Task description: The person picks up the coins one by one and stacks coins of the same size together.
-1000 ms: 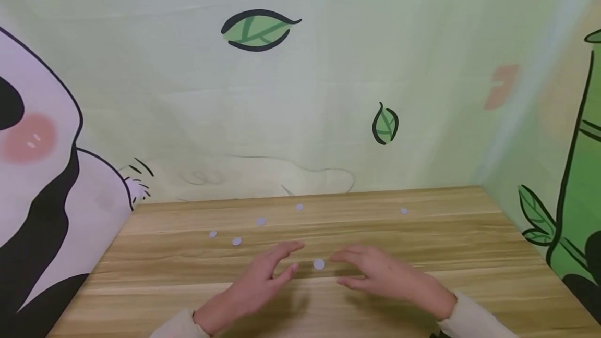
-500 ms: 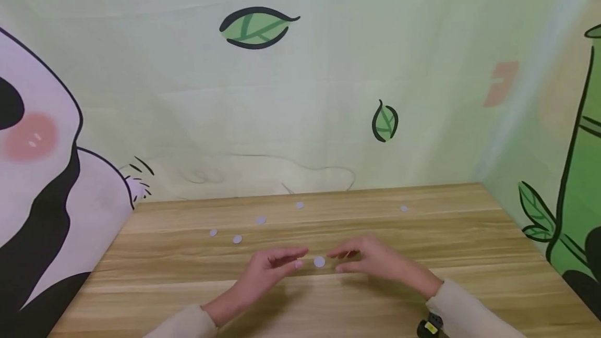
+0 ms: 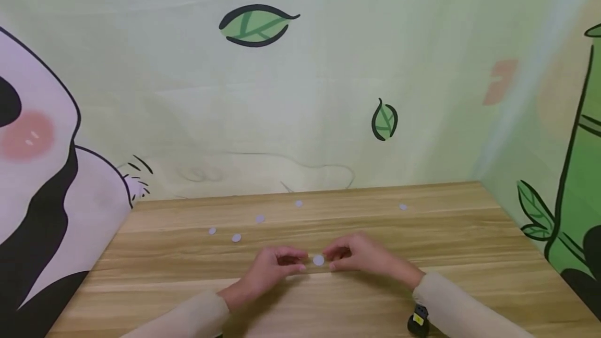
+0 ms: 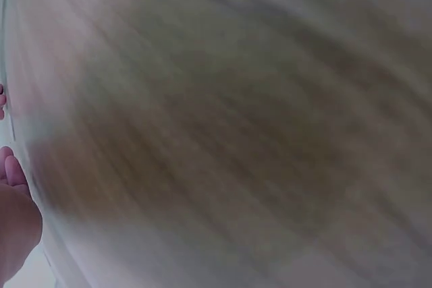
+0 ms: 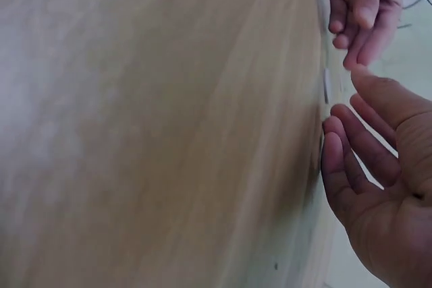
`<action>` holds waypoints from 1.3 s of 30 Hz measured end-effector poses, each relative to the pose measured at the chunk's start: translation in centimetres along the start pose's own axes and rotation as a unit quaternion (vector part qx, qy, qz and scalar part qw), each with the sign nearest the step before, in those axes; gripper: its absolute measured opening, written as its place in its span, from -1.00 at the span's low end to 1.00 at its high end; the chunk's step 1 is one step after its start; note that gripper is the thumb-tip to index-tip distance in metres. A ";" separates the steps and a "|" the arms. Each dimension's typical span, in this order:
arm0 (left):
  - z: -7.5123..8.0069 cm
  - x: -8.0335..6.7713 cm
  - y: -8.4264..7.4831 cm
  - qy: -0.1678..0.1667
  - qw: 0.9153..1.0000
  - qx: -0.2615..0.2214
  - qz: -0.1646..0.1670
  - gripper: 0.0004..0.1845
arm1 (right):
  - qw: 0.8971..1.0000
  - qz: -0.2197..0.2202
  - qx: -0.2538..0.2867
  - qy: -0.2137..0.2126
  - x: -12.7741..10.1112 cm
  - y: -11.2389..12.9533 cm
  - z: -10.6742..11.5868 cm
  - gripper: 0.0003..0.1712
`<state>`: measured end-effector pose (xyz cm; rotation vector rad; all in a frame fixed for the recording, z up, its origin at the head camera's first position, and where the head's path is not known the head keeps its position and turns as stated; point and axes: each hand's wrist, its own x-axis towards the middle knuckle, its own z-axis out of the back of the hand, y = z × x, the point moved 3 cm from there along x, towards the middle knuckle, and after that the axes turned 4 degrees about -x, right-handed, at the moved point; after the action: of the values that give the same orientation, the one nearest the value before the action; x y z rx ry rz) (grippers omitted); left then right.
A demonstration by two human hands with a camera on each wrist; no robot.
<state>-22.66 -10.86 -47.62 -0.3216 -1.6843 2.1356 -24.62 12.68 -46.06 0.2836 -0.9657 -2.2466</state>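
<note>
A small pale round disc (image 3: 319, 260) lies flat on the wooden table between my two hands in the head view. To its left, my left hand (image 3: 269, 270) holds its fingers loosely bent, thumb apart from them, with nothing between. My right hand (image 3: 362, 256) mirrors it on the other side, fingertips just beside the disc. Whether either hand touches the disc I cannot tell. In the right wrist view, the disc (image 5: 327, 85) shows edge-on near the fingertips of my right hand (image 5: 398, 193). The left wrist view shows mostly blurred tabletop.
Several similar discs lie farther back, such as one disc (image 3: 237, 238) on the left and another disc (image 3: 403, 207) at the back right. A printed cloth wall (image 3: 188, 93) stands behind the table (image 3: 164, 275). A black device (image 3: 418, 321) hangs under the right wrist.
Both hands have come closer together around the near disc, and their fingers have bent more. The discs stay where they were on the table.
</note>
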 end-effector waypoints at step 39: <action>-1.3 2.8 0.3 -0.056 0.987 0.150 -0.030 -0.86 | 0.996 -0.001 -0.013 -0.086 1.6 -1.2 -1.9 -0.85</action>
<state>-24.68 -8.48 -48.03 -0.0629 -1.3800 2.3559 -25.65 11.17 -48.13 0.0794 -1.0252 -2.3122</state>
